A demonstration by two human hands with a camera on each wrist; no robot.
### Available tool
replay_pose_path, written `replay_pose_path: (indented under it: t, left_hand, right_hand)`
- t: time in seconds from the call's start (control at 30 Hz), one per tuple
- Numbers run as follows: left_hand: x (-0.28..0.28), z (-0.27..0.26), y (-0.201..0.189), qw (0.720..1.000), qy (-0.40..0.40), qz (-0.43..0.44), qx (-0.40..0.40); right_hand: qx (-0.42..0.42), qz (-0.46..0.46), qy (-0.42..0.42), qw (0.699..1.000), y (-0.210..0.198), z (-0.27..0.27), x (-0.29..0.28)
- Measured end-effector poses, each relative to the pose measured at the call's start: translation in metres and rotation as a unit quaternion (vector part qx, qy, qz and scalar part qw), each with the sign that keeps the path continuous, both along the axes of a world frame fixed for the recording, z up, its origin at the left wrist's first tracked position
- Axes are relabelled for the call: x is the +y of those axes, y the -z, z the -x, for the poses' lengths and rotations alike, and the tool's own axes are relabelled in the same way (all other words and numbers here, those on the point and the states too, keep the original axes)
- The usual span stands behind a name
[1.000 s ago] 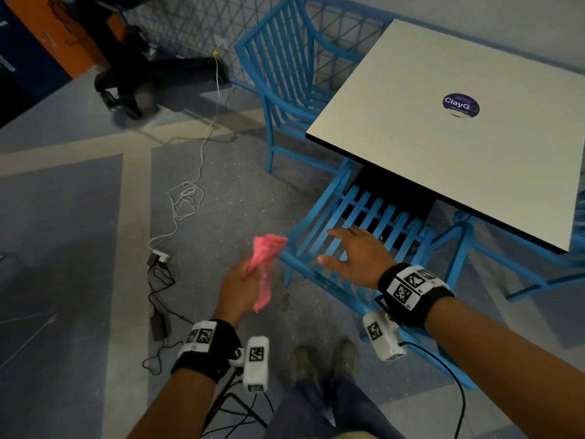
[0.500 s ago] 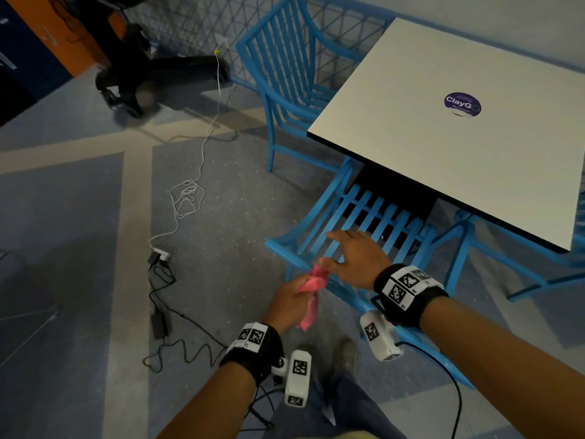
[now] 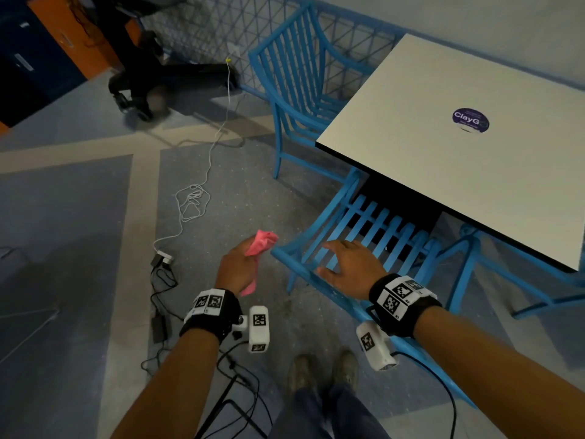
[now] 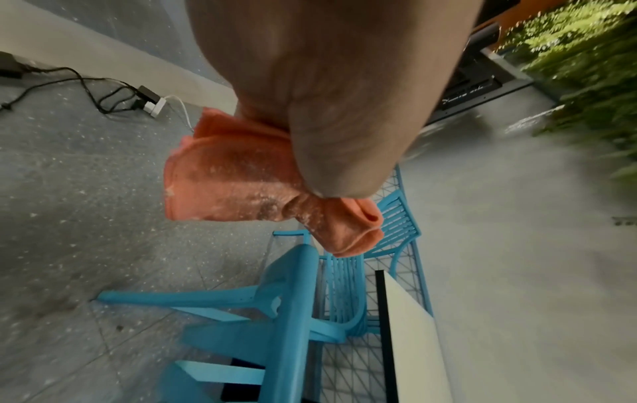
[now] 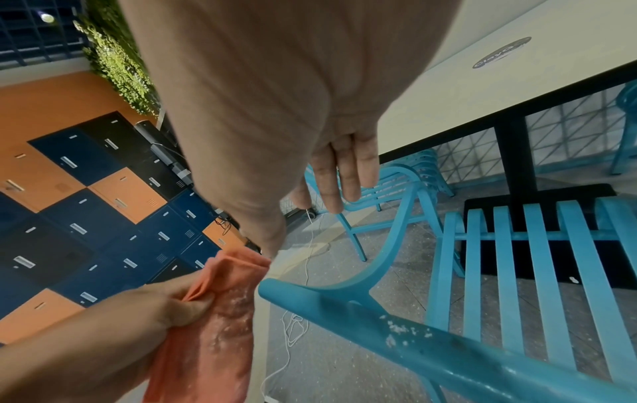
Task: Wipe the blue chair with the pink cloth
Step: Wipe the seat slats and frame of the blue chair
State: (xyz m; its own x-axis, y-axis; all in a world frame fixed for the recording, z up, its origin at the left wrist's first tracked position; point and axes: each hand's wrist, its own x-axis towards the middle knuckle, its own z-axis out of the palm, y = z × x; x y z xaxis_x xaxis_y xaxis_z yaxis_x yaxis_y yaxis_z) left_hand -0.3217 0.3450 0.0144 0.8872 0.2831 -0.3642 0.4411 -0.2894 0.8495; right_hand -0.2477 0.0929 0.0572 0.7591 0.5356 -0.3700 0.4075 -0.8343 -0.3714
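The blue slatted chair (image 3: 357,226) is tucked under the white table, its top rail (image 5: 431,349) nearest me and flecked with white dust. My left hand (image 3: 235,269) grips the bunched pink cloth (image 3: 261,248) just left of the chair's corner, off the rail. The left wrist view has the pink cloth (image 4: 234,185) hanging from the fist above the chair (image 4: 296,300); the right wrist view has the cloth (image 5: 214,321) speckled with white. My right hand (image 3: 348,267) lies over the slats behind the rail, fingers (image 5: 341,174) straight.
A white table (image 3: 459,160) with a round sticker overhangs the chair. A second blue chair (image 3: 297,83) stands behind it. White and black cables with adapters (image 3: 161,258) trail over the floor on the left. My shoes (image 3: 323,372) are beside the chair.
Half a second ago my left hand held the cloth against the rail by my right hand; it has now swung back left and up, off the chair's corner. The right hand stayed put.
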Motion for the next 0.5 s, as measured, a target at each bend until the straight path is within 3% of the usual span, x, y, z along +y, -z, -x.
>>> replay_pose_path:
  t: [0.23,0.37,0.5]
  left_hand:
    - [-0.013,0.015,0.010,0.974,0.054,-0.154,0.159]
    - [-0.007,0.034,0.012,0.983,0.047,-0.121,0.132]
    - [-0.009,0.022,-0.001,0.990,-0.030,-0.100,0.097]
  right_hand:
    - [0.004,-0.009,0.010,1.000,-0.005,-0.004,-0.006]
    - [0.010,0.011,0.019,1.000,-0.004,-0.004,-0.017]
    - [0.013,0.021,0.029,0.999,-0.005,0.002,-0.022]
